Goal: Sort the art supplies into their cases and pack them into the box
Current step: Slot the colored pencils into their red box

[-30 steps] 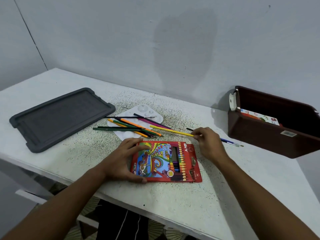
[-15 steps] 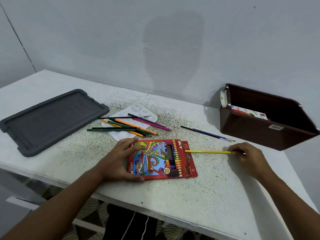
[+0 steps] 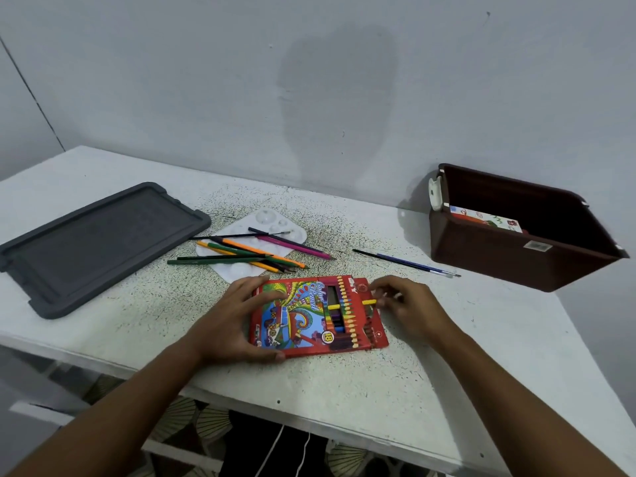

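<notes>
The red pencil case (image 3: pixel 318 316) lies flat on the bench (image 3: pixel 481 339), and everything turns on its right-hand end: the yellow pencil (image 3: pixel 351 304) lies with its long axis running left to right, its left part already showing in the case's window and its right end sticking out past the case edge. The right hand (image 3: pixel 406 306) sits just beside that end and pinches it with curled fingers, so it is the nearer hand for the push — judging by this, the pencil goes leftward along its own length. The left hand (image 3: pixel 237 321) rests spread on the case's left side, thumb against the near edge, holding it. Behind the case, loose pencils (image 3: pixel 247 254) lie across a white palette (image 3: pixel 254 242); a blue paintbrush (image 3: pixel 406 263) lies behind and right. Further right the brown box (image 3: pixel 516 263) holds a printed packet (image 3: pixel 481 218) — left of the case lies a grey lid (image 3: pixel 93 246).
</notes>
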The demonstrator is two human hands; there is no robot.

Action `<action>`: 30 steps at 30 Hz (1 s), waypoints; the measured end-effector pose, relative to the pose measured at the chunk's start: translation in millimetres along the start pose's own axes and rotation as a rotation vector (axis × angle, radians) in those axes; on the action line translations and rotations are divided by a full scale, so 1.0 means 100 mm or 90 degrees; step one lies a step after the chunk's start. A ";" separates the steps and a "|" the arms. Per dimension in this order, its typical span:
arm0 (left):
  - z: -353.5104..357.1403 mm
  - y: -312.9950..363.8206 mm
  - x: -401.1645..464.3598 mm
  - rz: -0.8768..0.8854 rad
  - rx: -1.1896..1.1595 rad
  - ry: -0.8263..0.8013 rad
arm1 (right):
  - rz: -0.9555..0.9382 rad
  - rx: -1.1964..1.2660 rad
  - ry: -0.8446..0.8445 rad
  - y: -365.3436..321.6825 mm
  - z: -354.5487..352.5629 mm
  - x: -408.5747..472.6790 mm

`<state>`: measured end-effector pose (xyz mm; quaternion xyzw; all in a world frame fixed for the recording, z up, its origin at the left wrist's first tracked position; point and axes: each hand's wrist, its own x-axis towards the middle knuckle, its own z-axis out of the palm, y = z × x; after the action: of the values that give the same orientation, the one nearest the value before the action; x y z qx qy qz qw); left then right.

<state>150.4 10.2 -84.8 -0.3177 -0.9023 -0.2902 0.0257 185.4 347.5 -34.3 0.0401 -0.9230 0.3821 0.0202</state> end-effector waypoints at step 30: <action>-0.02 0.09 0.02 -0.005 0.013 0.004 | 0.063 0.134 -0.063 -0.07 0.05 0.17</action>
<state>153.9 15.9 -77.6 -0.3128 -0.9064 -0.2823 0.0302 169.3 337.9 -31.9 0.0151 -0.8786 0.4748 -0.0482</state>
